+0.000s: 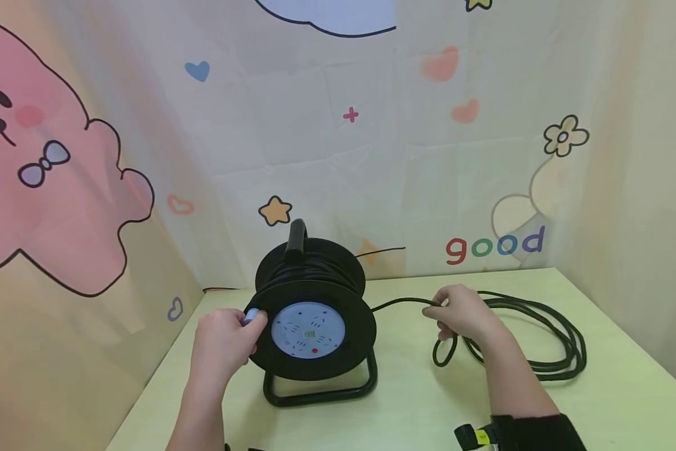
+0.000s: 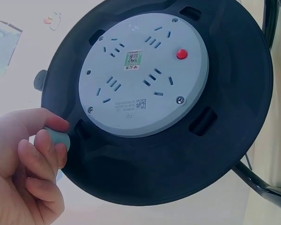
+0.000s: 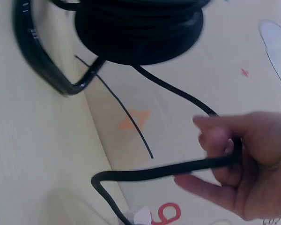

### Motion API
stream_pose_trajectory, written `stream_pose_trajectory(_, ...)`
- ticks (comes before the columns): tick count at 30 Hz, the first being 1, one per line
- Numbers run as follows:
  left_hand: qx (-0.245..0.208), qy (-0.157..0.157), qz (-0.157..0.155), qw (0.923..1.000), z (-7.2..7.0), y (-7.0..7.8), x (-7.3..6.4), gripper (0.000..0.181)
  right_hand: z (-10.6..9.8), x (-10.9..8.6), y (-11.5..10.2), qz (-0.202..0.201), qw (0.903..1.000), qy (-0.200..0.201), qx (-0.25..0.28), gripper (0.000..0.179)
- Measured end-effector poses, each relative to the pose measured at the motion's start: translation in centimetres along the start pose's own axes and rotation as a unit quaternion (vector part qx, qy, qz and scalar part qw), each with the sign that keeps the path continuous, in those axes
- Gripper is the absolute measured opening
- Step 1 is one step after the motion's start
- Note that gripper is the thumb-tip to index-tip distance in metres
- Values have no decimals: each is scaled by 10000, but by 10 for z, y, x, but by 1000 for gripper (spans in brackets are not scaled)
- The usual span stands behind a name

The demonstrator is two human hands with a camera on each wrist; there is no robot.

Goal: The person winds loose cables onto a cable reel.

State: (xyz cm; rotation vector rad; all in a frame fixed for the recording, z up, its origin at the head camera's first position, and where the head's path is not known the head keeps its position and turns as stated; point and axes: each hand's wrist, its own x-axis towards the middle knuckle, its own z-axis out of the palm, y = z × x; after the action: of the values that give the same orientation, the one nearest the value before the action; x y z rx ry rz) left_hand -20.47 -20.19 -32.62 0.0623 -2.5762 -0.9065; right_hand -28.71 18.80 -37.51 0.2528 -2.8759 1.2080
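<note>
A black cable reel (image 1: 309, 313) stands on its tube frame, with a pale blue-grey socket panel (image 2: 143, 75) in its front disc. At the disc's left edge, my left hand (image 1: 227, 338) grips the small grey crank knob (image 2: 59, 139). My right hand (image 1: 462, 310), to the right of the reel, holds the black cable (image 3: 164, 171). The cable runs from the reel's drum through my curled fingers, then bends into a small loop beneath the hand. Several turns of cable are wound on the drum behind the front disc.
Loose coils of the same cable (image 1: 574, 351) lie on the right of the pale table (image 1: 411, 401). The reel's black carrying handle (image 1: 296, 241) points upward. A printed curtain (image 1: 326, 150) hangs behind the table, and more fabric borders both sides.
</note>
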Motion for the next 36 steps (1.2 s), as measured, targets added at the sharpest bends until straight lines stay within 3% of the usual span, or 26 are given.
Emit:
stream_pose_trajectory(3, -19, -20, -6, 10000, 0, 0, 0, 45, -9, -4, 9, -96, 9964, -540, 643, 30)
stream_pose_trajectory(5, -22, -36, -10, 10000, 0, -1, 0, 45, -16, -6, 13, -387, 9960, -554, 585, 32)
stream_pose_trajectory(8, 7, -75, -49, 10000, 0, -2, 0, 45, -23, -7, 17, -881, 9959, -205, 18, 34)
stream_pose_trajectory(10, 30, -103, -71, 9999, 0, -3, 0, 46, -27, -7, 17, -1102, 9922, 279, -501, 28)
stream_pose_trajectory(13, 50, -135, -117, 9998, 0, -4, 0, 46, -29, -7, 15, -977, 9829, 1076, -1126, 12)
stream_pose_trajectory(15, 54, -169, -143, 9997, 0, -4, 0, 46, -30, -8, 15, -651, 9804, 1338, -1291, 18)
stream_pose_trajectory(18, 72, -205, -185, 9996, 0, -5, 0, 46, -33, -9, 16, -193, 9835, 1208, -1332, 42)
stream_pose_trajectory(21, 96, -217, -177, 9996, 1, -4, 1, 46, -38, -11, 20, -64, 9841, 1205, -1306, 53)
stream_pose_trajectory(26, 82, -121, -64, 9999, 1, -2, 1, 46, -53, -14, 36, -732, 9731, 1843, -1174, 30)
stream_pose_trajectory(29, 70, -94, -27, 9999, 1, -2, 2, 46, -64, -17, 50, -678, 9686, 2087, -1170, 28)
stream_pose_trajectory(32, 73, -108, -15, 9999, 1, -2, 2, 46, -74, -20, 67, -287, 9706, 2084, -1173, 43)
stream_pose_trajectory(36, 77, -94, -5, 9999, 0, -1, 3, 45, -85, -21, 83, -387, 9794, 1747, -936, 46)
